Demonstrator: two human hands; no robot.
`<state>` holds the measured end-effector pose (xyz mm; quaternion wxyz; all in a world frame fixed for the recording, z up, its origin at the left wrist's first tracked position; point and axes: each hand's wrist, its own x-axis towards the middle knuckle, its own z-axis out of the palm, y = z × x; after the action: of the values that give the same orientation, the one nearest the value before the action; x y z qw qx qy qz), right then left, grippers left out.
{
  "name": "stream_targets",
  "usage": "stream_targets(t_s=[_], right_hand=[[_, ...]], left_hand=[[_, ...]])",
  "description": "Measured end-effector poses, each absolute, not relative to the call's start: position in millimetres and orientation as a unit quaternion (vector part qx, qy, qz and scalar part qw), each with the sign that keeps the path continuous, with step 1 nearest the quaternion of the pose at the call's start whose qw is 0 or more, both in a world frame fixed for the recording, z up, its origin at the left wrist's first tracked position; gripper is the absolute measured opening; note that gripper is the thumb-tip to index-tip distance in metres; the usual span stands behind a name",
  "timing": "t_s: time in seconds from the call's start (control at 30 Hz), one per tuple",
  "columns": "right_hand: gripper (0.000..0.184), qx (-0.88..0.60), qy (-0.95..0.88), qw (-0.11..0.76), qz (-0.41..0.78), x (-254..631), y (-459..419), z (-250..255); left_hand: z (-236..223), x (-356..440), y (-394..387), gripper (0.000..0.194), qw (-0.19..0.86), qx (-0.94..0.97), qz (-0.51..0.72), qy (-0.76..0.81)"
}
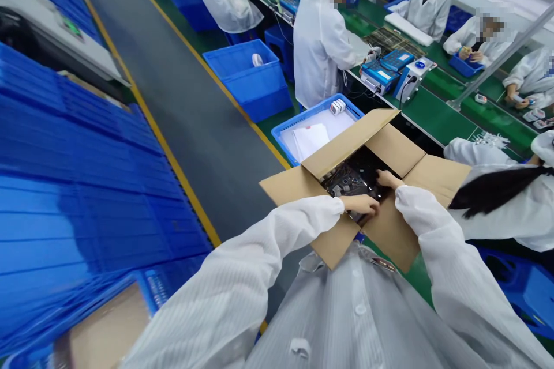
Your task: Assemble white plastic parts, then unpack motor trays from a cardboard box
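Observation:
An opened cardboard box (385, 225) stands right in front of my body, its flaps folded outward. Inside lie dark, shiny items (350, 179) with small pale parts on them, like circuit boards. My left hand (362, 204) reaches over the near left side of the box, fingers bent together and down at the dark items. At the right inner side, my right hand (388, 179) has its fingers curled against the black contents. The fingertips of both hands are partly hidden, so what they grip is unclear.
A blue basket (283, 135) with white sheets and small white devices sits beyond the box. Another blue bin (242, 63) stands by the aisle (182, 98). Stacked blue crates (86, 196) fill the left. Co-workers in white coats sit along the green workbench (445, 121), one close at right.

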<state>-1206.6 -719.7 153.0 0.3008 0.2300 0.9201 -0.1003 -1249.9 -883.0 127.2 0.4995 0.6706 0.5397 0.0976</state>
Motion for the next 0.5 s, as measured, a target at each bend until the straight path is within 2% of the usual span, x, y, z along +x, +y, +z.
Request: stream_targets(t_s=[0.1,0.2,0.27,0.4,0.5], right_hand=[[0.041,0.269,0.925,0.238,-0.123,-1193.7,-695.7,144.8],[0.048,0.275,0.932,0.184,-0.150,-1185.2,-683.2,140.6],[0.056,0.274,0.936,0.152,-0.159,-1181.0,-681.0,140.5],[0.058,0.309,0.939,0.053,-0.140,-1176.4,-663.6,160.5],[0.065,0.340,0.933,-0.024,-0.116,-1176.5,-625.0,186.4]], left_hand=[[94.6,-1271.5,-880.8,0.058,0.427,0.626,0.053,0.650],[63.5,-1279.3,-878.5,0.095,0.384,0.593,-0.003,0.708],[47.6,-1276.6,-872.2,0.110,0.373,0.594,-0.031,0.712],[28.3,-1258.3,-855.5,0.113,0.356,0.620,-0.050,0.697],[22.5,-1245.6,-847.8,0.099,0.335,0.625,-0.052,0.703]])
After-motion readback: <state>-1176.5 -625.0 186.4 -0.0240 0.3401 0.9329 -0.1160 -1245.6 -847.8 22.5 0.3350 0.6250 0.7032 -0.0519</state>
